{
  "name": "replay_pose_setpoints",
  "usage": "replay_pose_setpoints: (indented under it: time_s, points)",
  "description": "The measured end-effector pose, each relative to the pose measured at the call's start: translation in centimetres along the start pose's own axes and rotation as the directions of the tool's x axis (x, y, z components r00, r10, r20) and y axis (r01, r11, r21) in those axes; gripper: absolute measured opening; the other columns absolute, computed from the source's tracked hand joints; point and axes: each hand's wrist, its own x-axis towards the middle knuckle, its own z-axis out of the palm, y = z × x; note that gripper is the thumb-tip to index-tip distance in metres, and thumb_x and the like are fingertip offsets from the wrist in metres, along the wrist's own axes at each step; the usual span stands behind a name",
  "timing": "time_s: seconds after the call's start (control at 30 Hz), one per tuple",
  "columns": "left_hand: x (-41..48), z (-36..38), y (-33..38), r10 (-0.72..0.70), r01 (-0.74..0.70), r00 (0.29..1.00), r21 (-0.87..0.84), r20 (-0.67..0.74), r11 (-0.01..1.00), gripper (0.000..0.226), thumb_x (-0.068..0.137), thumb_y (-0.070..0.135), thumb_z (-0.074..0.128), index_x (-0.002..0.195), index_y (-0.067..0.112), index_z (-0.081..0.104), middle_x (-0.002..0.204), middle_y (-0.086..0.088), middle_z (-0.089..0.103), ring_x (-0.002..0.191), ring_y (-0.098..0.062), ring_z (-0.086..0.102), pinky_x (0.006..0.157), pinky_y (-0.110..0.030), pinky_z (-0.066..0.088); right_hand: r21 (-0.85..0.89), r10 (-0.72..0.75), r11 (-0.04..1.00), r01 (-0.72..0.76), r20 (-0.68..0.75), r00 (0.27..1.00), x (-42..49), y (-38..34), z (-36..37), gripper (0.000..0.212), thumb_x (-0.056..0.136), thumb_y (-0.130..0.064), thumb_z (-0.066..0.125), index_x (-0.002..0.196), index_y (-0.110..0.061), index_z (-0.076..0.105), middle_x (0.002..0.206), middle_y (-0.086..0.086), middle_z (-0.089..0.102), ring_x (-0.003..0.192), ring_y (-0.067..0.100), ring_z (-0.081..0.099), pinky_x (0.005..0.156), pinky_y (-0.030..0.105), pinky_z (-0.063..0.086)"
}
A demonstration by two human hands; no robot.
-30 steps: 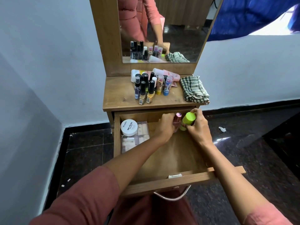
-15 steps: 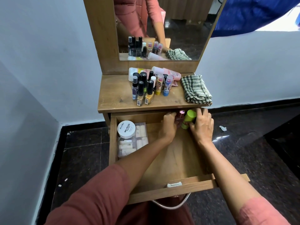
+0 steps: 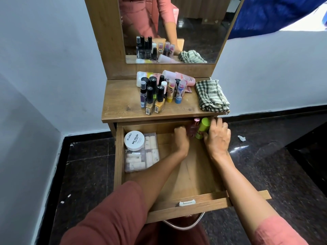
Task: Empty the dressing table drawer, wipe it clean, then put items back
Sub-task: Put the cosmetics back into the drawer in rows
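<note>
1. Reaching into the far right corner of the open wooden drawer [image 3: 187, 206], both hands are closing around small containers there.
2. The left hand [image 3: 180, 138] is curling its fingers around a slim pink-capped bottle [image 3: 193, 128], which is standing upright just under the worktop's front edge.
3. The right hand [image 3: 216, 137] is wrapping around a lime-green cylindrical tube [image 3: 203, 127], which is tilting and touching the pink-capped bottle.
4. A round white jar labelled nail polish [image 3: 134, 140] is sitting in the far left corner of the drawer, resting on a clear plastic case of pale small items [image 3: 141, 156].
5. The near and middle parts of the drawer floor are showing bare wood, and a silver metal handle [image 3: 184, 225] is hanging below the drawer front.
6. On the brown wooden worktop [image 3: 120, 103], a cluster of black-capped nail polish bottles [image 3: 152, 96] is standing beside lip balm sticks [image 3: 180, 91] to their right, with pink and white tubes [image 3: 177, 76] lying behind them.
7. A folded green-and-white checked cloth [image 3: 211, 95] is lying at the right end of the worktop, near its front edge.
8. A wood-framed mirror [image 3: 177, 29] at the far side is reflecting the bottles and the cloth.
</note>
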Motion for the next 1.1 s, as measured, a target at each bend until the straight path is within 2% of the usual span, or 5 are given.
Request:
replay_pose_setpoints:
  time_s: [0.37,0.57,0.87,1.0,1.1]
  points:
    - [-0.7,-1.1,0.1,-0.045,0.046,0.999,-0.070,0.015,0.996,0.024,0.086,-0.003,0.049,0.103,-0.004,0.066,0.107,-0.021,0.067,0.101,-0.030,0.063,0.086,-0.035,0.047,0.066,0.037,0.997,-0.046,0.124,0.992,-0.1,0.2,-0.9,0.053,0.078,-0.018,0.067,0.122,0.001,0.043,0.120,0.021,0.048,0.111,0.037,0.045,0.089,0.044,0.037]
    - [-3.0,-5.3,-0.3,0.111,-0.123,0.990,-0.143,-0.089,0.982,0.018,0.085,0.002,0.059,0.101,0.000,0.067,0.104,-0.014,0.070,0.096,-0.023,0.065,0.082,-0.024,0.046,0.231,0.134,0.964,-0.132,0.008,0.991,-1.5,-1.6,-2.9,0.054,0.081,-0.018,0.066,0.128,-0.005,0.043,0.125,0.017,0.048,0.117,0.034,0.042,0.096,0.041,0.036]
    - [-3.8,-13.7,0.1,0.367,-0.505,0.789,-0.181,-0.493,0.844,0.023,0.085,-0.002,0.056,0.108,0.003,0.058,0.107,-0.011,0.058,0.099,-0.020,0.057,0.088,-0.029,0.051,0.749,-0.179,0.610,0.258,-0.187,0.966,-0.5,-9.8,-8.8,0.030,0.081,0.001,0.064,0.110,0.002,0.059,0.108,0.017,0.060,0.090,0.016,0.058,0.083,0.015,0.045]
    - [-2.1,-16.5,0.8,0.407,-0.486,0.741,-0.008,-0.534,0.874,0.036,0.085,-0.004,0.053,0.120,0.004,0.055,0.121,-0.013,0.053,0.114,-0.022,0.047,0.095,-0.010,0.030,0.739,-0.191,0.612,0.283,-0.209,0.959,1.0,-12.1,-10.6,0.039,0.081,-0.005,0.064,0.119,-0.005,0.056,0.114,0.014,0.057,0.101,0.019,0.056,0.092,0.025,0.045]
    - [-1.2,-17.5,0.6,0.436,-0.443,0.779,0.097,-0.451,0.891,0.036,0.087,-0.003,0.052,0.122,0.003,0.055,0.121,-0.012,0.056,0.112,-0.024,0.048,0.092,-0.016,0.033,0.715,-0.205,0.664,0.220,-0.109,0.973,2.0,-12.8,-10.6,0.039,0.084,-0.012,0.063,0.122,-0.011,0.056,0.115,0.011,0.056,0.103,0.022,0.056,0.093,0.036,0.048]
